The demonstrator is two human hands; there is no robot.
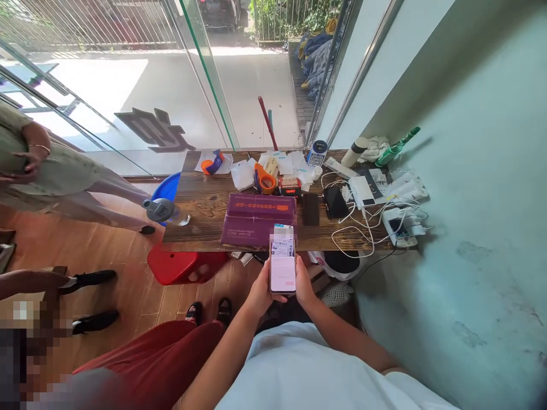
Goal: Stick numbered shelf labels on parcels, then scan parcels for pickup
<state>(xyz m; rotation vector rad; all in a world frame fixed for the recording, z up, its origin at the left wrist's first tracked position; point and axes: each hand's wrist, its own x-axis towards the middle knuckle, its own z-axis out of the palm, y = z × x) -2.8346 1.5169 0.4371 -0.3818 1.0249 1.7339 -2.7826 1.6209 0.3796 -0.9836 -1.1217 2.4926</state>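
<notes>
In the head view, both hands hold the phone (pixel 282 273), a slim slab with rounded corners and a lit, glossy screen, upright in the view. The left hand (pixel 261 289) grips its left edge and the right hand (pixel 303 282) its right edge; both grips are narrow, closed around the phone. It is at the near edge of the table (pixel 205 199), its top overlapping the purple box (pixel 243 223) in the view.

The table is dark wood with a streaked, knotted grain. The box is flat, rectangular cardboard with pale print and a crease across it. Just beyond it are an orange tape cutter (pixel 267 181), curved and smooth, and crumpled white paper (pixel 243 175). To the box's right lie a dark, flat oblong (pixel 310 209) and a black, glossy device (pixel 335 203), then looping white cables (pixel 354 230) in smooth, thin strands. A round-topped QR stand (pixel 317 154) and a green bottle (pixel 393 151) with a long neck are toward the far side.

At the left end is a clear bottle (pixel 182 218) with a grey lid. Below are a glossy red plastic stool (pixel 183 263) and a rounded blue tub (pixel 168 185). The wall (pixel 474 216) is pale green, scuffed and patchy. A person (pixel 51 154) in loose, light cloth stands at left.
</notes>
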